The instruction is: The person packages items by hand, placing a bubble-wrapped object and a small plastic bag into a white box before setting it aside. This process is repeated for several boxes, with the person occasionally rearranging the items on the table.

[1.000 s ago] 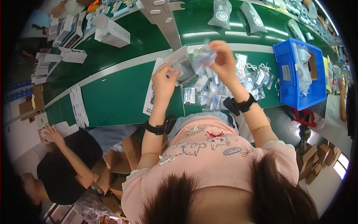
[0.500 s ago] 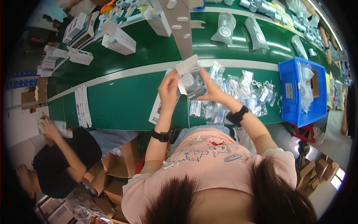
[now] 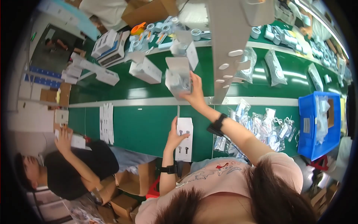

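My right hand [image 3: 194, 91] grips an open white box [image 3: 172, 89] by its side, out over the green conveyor belt. Its flap stands up, and something in clear wrapping shows inside. Closer to me, my left hand [image 3: 174, 139] holds a flat, folded white carton [image 3: 185, 149] at its left edge, thumb across the top face. Small dark pictures are printed on that carton. To the right of it, many clear bags of small white and blue parts [image 3: 257, 128] lie heaped on the green table.
A blue bin [image 3: 305, 128] with bagged items stands at the right. Upright white boxes [image 3: 146, 71] and bubble-wrapped items [image 3: 275, 69] sit on the belt. A grey metal post [image 3: 223, 44] rises beside my right hand. At left, a co-worker [image 3: 80, 168] handles a white box.
The open box has moved from the table to over the belt in my right hand. My left hand has let go of it and taken hold of the flat carton.
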`<state>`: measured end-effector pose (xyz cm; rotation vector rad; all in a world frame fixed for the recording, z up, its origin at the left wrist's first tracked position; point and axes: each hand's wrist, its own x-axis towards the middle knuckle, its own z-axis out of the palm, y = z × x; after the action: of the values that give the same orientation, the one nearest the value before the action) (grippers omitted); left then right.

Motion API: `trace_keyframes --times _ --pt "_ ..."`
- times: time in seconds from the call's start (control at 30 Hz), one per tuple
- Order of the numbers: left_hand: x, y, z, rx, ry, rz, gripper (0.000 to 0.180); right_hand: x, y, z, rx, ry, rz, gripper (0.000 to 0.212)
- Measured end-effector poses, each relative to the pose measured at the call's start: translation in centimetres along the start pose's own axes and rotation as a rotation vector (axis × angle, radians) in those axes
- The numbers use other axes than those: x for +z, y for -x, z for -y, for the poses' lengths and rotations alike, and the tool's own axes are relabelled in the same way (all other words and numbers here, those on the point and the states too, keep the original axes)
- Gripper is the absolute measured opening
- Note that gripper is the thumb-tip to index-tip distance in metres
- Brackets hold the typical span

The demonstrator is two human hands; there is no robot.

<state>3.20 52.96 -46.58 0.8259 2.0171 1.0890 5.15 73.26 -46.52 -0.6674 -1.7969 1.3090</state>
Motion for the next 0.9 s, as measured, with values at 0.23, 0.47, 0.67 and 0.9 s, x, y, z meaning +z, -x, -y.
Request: trace_keyframes --times 0.23,0.47,0.67,0.9 --pt "0.5 -2.0 1.5 0.103 -0.264 0.206 0.078 -0.2 -2.0 0.0 0.38 0.088 0.271 0.082" --pt "5.0 -0.7 -5.2 0.226 -1.154 -0.124 0.061 -18.6 -0.2 1.1 0.568 -0.089 0.769 0.027" --pt "16.7 -5.3 -13.3 0.504 -0.191 0.11 0.036 -30.4 -8.4 -9.7 0.212 1.436 -0.189 0.059" --pt "23.5 -24.8 -15.1 -0.065 -0.77 -0.289 0.071 -35.3 -5.2 -11.0 0.553 1.024 0.151 0.072"
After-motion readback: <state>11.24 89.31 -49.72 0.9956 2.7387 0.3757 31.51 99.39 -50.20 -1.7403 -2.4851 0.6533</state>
